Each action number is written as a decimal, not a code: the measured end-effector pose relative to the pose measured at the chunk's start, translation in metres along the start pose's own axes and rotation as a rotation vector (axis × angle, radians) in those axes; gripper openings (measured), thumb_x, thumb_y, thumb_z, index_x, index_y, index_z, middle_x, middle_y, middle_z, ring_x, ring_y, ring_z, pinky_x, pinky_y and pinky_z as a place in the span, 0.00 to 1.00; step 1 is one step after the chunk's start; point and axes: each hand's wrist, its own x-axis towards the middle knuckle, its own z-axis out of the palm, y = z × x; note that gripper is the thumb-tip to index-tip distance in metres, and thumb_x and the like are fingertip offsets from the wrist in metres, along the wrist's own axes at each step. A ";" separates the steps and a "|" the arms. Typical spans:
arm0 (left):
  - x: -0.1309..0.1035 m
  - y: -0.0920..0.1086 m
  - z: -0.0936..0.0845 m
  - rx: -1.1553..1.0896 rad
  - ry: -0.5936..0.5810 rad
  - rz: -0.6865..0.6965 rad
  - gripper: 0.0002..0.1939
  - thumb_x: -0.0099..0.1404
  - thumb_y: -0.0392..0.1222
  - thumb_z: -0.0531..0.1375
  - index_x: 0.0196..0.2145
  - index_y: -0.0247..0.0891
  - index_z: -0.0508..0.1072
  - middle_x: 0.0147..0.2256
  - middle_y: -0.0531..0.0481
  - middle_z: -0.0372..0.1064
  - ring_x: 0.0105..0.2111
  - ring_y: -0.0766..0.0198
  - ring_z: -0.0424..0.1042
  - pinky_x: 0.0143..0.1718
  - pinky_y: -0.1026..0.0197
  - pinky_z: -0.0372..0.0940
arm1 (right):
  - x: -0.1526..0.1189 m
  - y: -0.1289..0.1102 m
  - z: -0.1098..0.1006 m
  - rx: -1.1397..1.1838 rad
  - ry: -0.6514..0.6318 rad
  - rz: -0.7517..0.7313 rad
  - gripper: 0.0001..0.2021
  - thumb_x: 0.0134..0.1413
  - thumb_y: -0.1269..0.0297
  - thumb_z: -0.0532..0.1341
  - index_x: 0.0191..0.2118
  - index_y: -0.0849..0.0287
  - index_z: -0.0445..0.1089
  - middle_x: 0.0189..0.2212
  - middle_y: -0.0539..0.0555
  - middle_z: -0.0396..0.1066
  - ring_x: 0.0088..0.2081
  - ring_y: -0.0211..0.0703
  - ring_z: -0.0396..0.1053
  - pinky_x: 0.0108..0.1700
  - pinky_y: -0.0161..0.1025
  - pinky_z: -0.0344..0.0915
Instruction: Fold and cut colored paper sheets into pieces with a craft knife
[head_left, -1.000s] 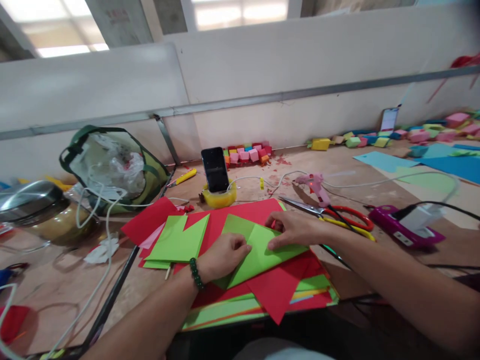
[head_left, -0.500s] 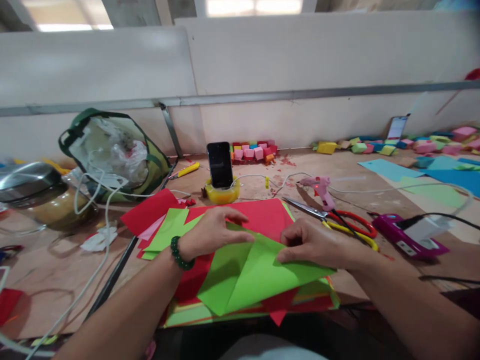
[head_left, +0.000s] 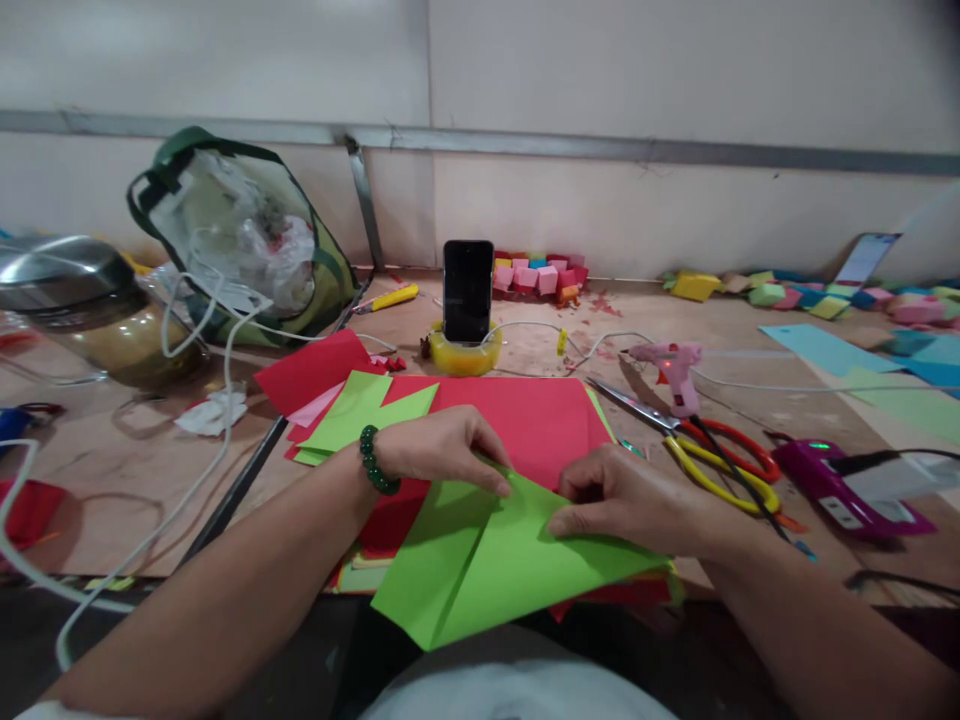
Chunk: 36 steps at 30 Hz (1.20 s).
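A bright green sheet of paper point(head_left: 547, 560), creased and partly folded, is held between my two hands at the table's front edge. My left hand point(head_left: 450, 445), with a dark green bead bracelet at the wrist, pinches its upper edge between thumb and fingertips. Farther right, my right hand point(head_left: 615, 500) grips the same sheet, thumb on top and fingers curled. Beneath lies a stack topped by red paper point(head_left: 517, 415). Cut green pieces point(head_left: 352, 410) rest left of my left hand, partly over a red sheet point(head_left: 315, 370).
Scissors point(head_left: 697, 445) and a pink glue gun point(head_left: 671, 370) lie right of the stack, near a purple power strip point(head_left: 847, 490). Behind stand a phone point(head_left: 468, 290) on a yellow tape roll point(head_left: 465, 355) and folded paper cubes point(head_left: 536, 278). A yellow cutter point(head_left: 394, 297), bag point(head_left: 330, 270) and jar point(head_left: 112, 340) are left.
My left thumb and fingers have closed on the sheet's upper edge. A green piece now lies at the left with the other cut pieces. The view has tilted down.
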 end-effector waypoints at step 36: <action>0.001 -0.001 0.012 -0.093 0.056 -0.051 0.15 0.54 0.48 0.67 0.31 0.32 0.82 0.20 0.54 0.67 0.21 0.71 0.54 0.22 0.67 0.50 | -0.005 -0.002 0.006 -0.147 0.073 -0.002 0.24 0.54 0.44 0.59 0.20 0.61 0.62 0.18 0.44 0.51 0.22 0.32 0.47 0.23 0.35 0.43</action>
